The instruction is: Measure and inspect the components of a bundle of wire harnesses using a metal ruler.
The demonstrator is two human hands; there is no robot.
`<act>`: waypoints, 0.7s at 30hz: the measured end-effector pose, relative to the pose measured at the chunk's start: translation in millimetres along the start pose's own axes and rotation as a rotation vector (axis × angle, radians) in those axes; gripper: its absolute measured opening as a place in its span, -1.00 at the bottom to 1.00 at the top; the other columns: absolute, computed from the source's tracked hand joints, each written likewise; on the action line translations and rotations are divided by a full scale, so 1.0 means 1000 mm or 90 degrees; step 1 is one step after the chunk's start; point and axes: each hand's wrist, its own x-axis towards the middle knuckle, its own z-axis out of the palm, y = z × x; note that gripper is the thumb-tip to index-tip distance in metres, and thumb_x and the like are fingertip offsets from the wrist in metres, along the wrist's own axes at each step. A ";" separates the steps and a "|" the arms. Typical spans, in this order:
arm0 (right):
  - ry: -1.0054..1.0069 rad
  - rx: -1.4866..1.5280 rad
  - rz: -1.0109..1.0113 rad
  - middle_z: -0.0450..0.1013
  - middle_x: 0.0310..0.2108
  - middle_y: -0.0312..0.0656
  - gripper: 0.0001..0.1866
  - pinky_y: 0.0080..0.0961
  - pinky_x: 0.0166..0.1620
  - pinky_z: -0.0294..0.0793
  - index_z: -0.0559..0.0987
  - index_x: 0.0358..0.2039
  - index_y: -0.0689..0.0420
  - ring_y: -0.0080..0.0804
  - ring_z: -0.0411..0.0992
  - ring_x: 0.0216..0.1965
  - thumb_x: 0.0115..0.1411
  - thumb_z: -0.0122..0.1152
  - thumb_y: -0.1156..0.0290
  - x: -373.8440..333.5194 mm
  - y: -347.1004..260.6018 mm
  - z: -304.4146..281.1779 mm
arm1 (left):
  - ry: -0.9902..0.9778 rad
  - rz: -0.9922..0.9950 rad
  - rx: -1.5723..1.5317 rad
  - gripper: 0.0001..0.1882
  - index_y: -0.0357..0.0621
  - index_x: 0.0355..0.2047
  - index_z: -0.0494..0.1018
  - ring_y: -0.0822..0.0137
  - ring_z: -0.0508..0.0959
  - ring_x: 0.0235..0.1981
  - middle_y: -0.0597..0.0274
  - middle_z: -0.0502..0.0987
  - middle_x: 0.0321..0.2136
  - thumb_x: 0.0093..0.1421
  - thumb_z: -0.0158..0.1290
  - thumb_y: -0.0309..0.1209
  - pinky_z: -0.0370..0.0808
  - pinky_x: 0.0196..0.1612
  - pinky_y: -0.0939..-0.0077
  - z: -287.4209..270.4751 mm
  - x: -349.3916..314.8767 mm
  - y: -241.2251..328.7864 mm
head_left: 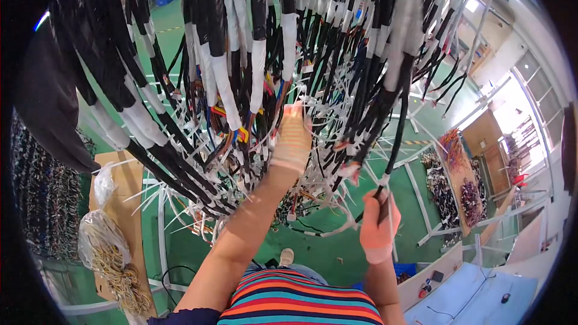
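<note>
- Evidently the work is well under way: the hanging wire bundles (288,30) filling the top and centre of the frame already wear black and white wrapping along much of their length.
- What seems left lies lower down. In the centre, coloured wires (244,134) show bare of wrapping, and many white ties (159,191) stick out with long tails, which I judge to be untrimmed. How many branches are finished cannot be told from here.
- The left hand (293,135), gloved, reaches into the tangle at mid-frame; its fingertips are lost among the wires, so I cannot tell whether it grasps anything.
- The right hand (379,229), gloved too, sits right of centre in the lower half, thumb and fingers apparently closed on the lower end of a black cable (397,135) that slants down from the upper right.
- Counted: two gloved hands; one shoe (286,257) at bottom centre; two clear plastic bags at left, a small bag (103,185) above a larger bag (99,235) with tan wires (123,271) spilling out; one blue tabletop (521,283) at lower right.
- Bundles, ties and coloured wires overlap too thickly to count, though each clearly runs to many.
</note>
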 end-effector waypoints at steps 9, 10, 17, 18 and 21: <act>0.062 -0.018 0.106 0.40 -0.56 -0.17 -0.92 -0.59 -0.48 0.32 0.46 -0.34 0.25 -0.53 0.28 -0.59 0.13 0.14 0.61 -0.033 -0.030 0.008 | 0.004 0.099 0.052 -0.74 -0.22 -0.19 0.45 0.18 0.54 -0.32 0.05 0.51 -0.36 0.13 0.10 -0.38 0.49 -0.27 0.36 -0.022 -0.008 -0.007; 0.065 0.016 0.100 0.42 -0.54 -0.18 -0.92 -0.59 -0.45 0.34 0.46 -0.33 0.26 -0.54 0.30 -0.57 0.13 0.13 0.62 -0.040 -0.039 0.005 | 0.033 0.175 0.096 -0.74 -0.23 -0.19 0.44 0.14 0.54 -0.32 0.04 0.50 -0.37 0.13 0.10 -0.38 0.49 -0.26 0.34 -0.022 -0.008 -0.009; -0.382 0.234 0.068 0.49 -0.39 -0.09 -0.81 -0.55 -0.34 0.41 0.52 -0.18 0.28 -0.44 0.43 -0.46 0.20 0.04 0.63 -0.060 -0.099 0.017 | -0.008 0.292 0.213 -0.66 -0.19 -0.23 0.42 0.07 0.52 -0.35 0.04 0.49 -0.39 0.12 0.08 -0.19 0.47 -0.29 0.25 0.002 0.035 -0.030; -0.427 0.224 0.047 0.49 -0.38 -0.08 -0.80 -0.54 -0.33 0.42 0.52 -0.15 0.28 -0.40 0.45 -0.45 0.20 0.04 0.62 -0.059 -0.103 0.028 | -0.023 0.271 0.207 -0.65 -0.17 -0.24 0.41 0.08 0.52 -0.37 0.05 0.49 -0.39 0.11 0.10 -0.16 0.47 -0.32 0.25 0.002 0.040 -0.031; -0.373 0.236 -0.009 0.41 -0.47 -0.25 -0.79 -0.65 -0.44 0.27 0.53 -0.18 0.33 -0.62 0.23 -0.54 0.27 -0.06 0.55 -0.061 -0.115 0.064 | -0.065 0.159 0.190 -0.59 -0.12 -0.22 0.36 0.18 0.53 -0.41 0.13 0.48 -0.38 0.05 0.15 -0.12 0.47 -0.36 0.32 -0.004 0.037 -0.030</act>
